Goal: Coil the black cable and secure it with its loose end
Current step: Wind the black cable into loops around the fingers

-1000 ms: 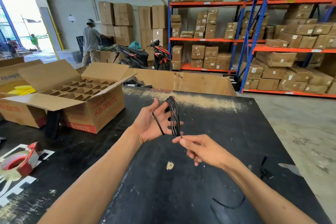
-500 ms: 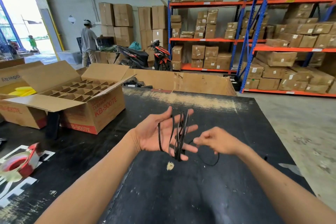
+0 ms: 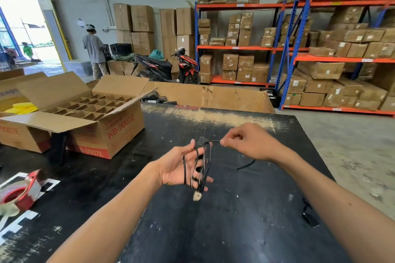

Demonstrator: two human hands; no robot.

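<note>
The table (image 3: 245,230) has a matt black top, scuffed and worn to pale wood along its far edge. The black cable (image 3: 205,162) looks like thin, smooth, slightly shiny plastic. The divided box (image 3: 102,126) is plain brown corrugated cardboard.

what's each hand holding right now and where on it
The left hand carries the black cable as loops around its spread fingers. The right hand pinches the cable's loose end at its fingertips.
</note>
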